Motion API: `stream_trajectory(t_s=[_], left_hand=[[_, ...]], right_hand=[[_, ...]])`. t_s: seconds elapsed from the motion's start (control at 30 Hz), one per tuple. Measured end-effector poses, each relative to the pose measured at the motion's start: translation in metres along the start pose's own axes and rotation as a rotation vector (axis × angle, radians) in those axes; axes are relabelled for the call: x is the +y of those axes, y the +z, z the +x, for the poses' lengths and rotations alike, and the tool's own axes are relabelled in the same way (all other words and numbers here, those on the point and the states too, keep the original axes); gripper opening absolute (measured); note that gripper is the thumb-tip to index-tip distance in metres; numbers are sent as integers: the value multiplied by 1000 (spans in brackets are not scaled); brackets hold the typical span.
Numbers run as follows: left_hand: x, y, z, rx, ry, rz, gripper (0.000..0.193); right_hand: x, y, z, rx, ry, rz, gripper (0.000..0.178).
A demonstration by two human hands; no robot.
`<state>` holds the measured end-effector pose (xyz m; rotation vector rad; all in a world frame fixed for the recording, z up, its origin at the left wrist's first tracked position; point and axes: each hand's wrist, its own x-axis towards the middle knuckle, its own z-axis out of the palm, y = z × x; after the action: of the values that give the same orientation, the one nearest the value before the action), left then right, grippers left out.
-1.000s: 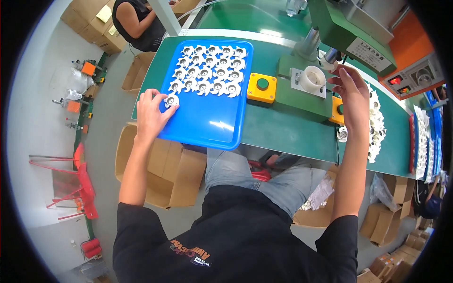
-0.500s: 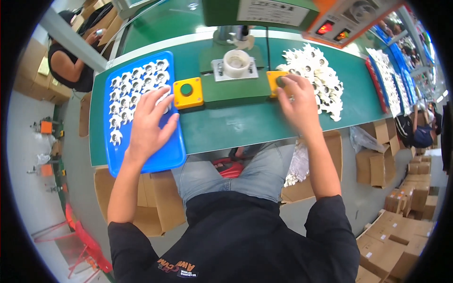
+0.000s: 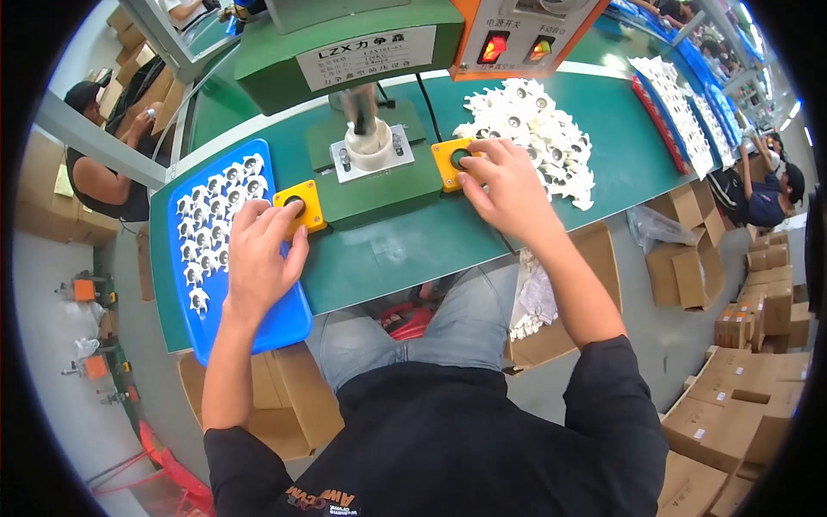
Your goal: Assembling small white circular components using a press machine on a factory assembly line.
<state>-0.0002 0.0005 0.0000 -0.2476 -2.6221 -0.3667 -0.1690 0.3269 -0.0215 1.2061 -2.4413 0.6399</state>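
Note:
My left hand [image 3: 261, 263] has a fingertip on the button of the left yellow button box [image 3: 307, 216]; its fingers are apart and it holds nothing. On the right yellow button box [image 3: 445, 164], the fingers of my right hand [image 3: 511, 191] rest over the green button [image 3: 462, 158], spread and without anything in them. Between the boxes stands a green press [image 3: 379, 196]. Its metal ram [image 3: 360, 105] reaches down into a round white fixture [image 3: 370, 148] on a metal plate. Whatever lies inside the fixture is hidden.
A blue tray [image 3: 284, 320] with rows of white parts [image 3: 207, 237] lies at the left. Many loose white parts [image 3: 551, 142] are heaped right of the press. An orange control box [image 3: 517, 65] with lit switches hangs above. Open cartons [image 3: 594, 258] stand below the table edge.
The ram has come down into the white fixture. My left hand has moved from over the tray onto the left button. The view has shifted, with the press appearing further left.

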Motion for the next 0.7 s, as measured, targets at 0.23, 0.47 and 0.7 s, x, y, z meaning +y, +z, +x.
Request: stream_trajectory(t_s=[0.23, 0.47, 0.7], left_hand=[[-8, -18, 21, 103, -156, -197, 21], [2, -21, 22, -67, -113, -230, 24], [8, -5, 55, -115, -209, -399, 62]], right_hand=[[77, 10, 42, 7, 263, 44, 17], [81, 15, 60, -185, 36, -114, 11], [49, -5, 37, 208, 27, 60, 10]])
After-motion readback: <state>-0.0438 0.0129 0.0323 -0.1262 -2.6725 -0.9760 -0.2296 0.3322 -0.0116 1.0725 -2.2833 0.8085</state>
